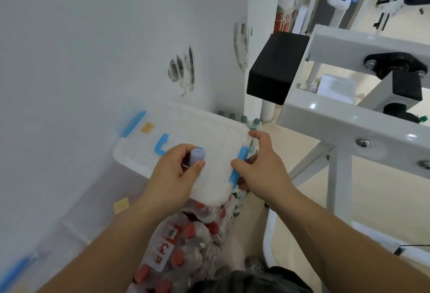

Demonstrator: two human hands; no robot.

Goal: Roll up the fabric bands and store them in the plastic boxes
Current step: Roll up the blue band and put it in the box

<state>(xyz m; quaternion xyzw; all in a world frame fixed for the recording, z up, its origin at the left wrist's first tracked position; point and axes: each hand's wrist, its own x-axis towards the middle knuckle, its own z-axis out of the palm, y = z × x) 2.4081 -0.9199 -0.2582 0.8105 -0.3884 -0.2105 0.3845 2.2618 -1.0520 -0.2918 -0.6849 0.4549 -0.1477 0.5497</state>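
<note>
Left hand (173,171) pinches purplish roll (197,156) — perhaps band — axis toward camera; right hand (260,164) grips box (209,130) clip.

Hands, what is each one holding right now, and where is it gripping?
The left hand holds a small purple cylinder around its side, capped end up. The right hand grips the box lid at its blue latch.
</note>
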